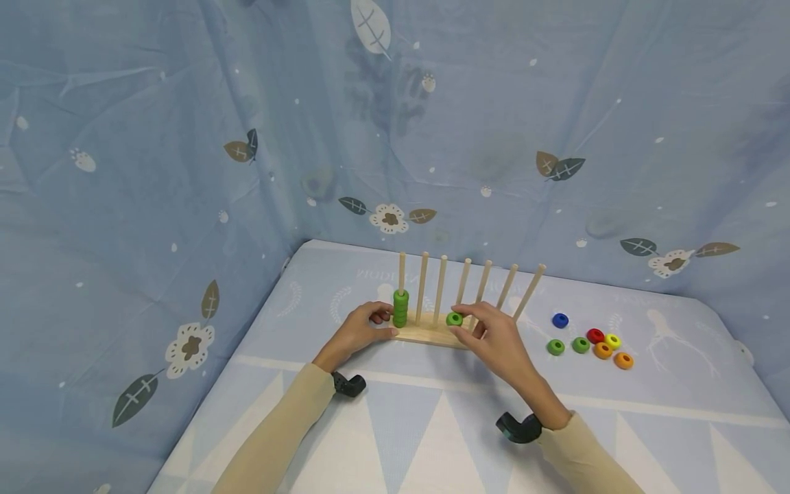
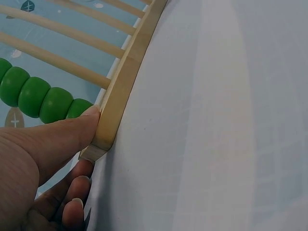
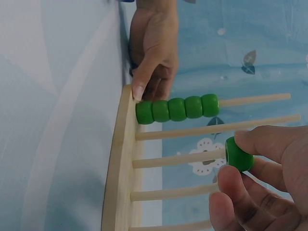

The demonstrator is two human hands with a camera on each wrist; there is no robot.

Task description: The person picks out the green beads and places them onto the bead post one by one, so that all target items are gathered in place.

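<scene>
A wooden bead rack stands on the table, its flat base (image 1: 426, 335) bearing a row of several upright pegs (image 1: 439, 291). Green beads (image 1: 400, 309) are stacked on the leftmost peg. My left hand (image 1: 361, 328) grips the base's left end, thumb along the edge beside the lowest bead, other fingers curled at the end block (image 2: 96, 151). Between thumb and fingertips, my right hand (image 1: 494, 336) pinches a single green bead (image 3: 239, 155). In the right wrist view this bead overlaps the upper end of a bare peg (image 3: 178, 159), well above the base.
Right of the rack lie loose beads: a blue one (image 1: 560, 320), two green (image 1: 556, 347), a red (image 1: 595, 335), a yellow (image 1: 613, 341) and two orange (image 1: 624, 360). A patterned blue cloth (image 1: 469, 137) hangs behind the table and along its left side.
</scene>
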